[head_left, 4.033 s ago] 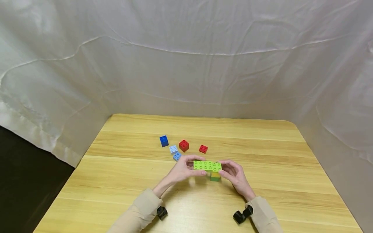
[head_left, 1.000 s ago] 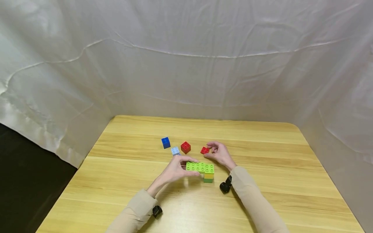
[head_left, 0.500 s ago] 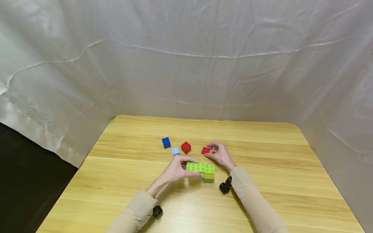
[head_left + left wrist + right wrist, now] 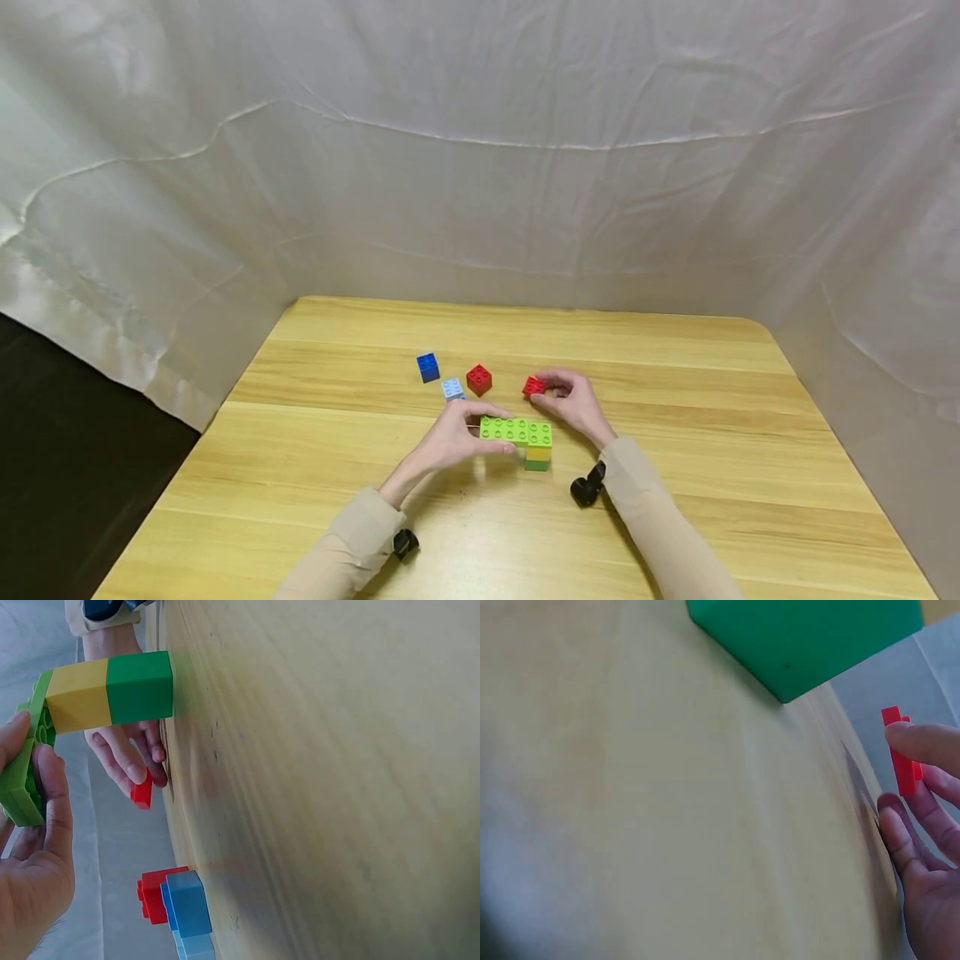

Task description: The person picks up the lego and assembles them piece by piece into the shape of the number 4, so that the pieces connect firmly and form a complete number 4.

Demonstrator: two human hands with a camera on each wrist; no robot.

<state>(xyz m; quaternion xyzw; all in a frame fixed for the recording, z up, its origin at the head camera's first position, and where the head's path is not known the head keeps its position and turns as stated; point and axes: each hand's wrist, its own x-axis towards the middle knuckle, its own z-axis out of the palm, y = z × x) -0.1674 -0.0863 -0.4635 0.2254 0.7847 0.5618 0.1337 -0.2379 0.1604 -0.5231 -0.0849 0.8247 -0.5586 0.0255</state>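
Observation:
My left hand (image 4: 450, 437) grips the left end of a lime-green studded top (image 4: 504, 429), thumb on the near side and fingers on the far side. Beneath the top's right end are a yellow brick (image 4: 79, 694) and a green brick (image 4: 140, 688), stacked upright with the green one lowest. Behind this build, my right hand (image 4: 577, 407) pinches a thin red toy brick (image 4: 533, 386) between thumb and fingers. In the right wrist view the red brick (image 4: 904, 769) is raised off the table, seen edge-on.
Left of the right hand stand a taller red brick (image 4: 478, 380), a pale blue brick (image 4: 452, 388) and a dark blue brick (image 4: 427, 367). Another blue brick is mostly hidden behind the left hand. The wooden table (image 4: 675, 358) meets a pale curtain (image 4: 525, 208) at the back.
My right hand has left the lime-green top, reached back to the thin red brick and now lifts it, shifting slightly right. My left hand keeps its hold on the build.

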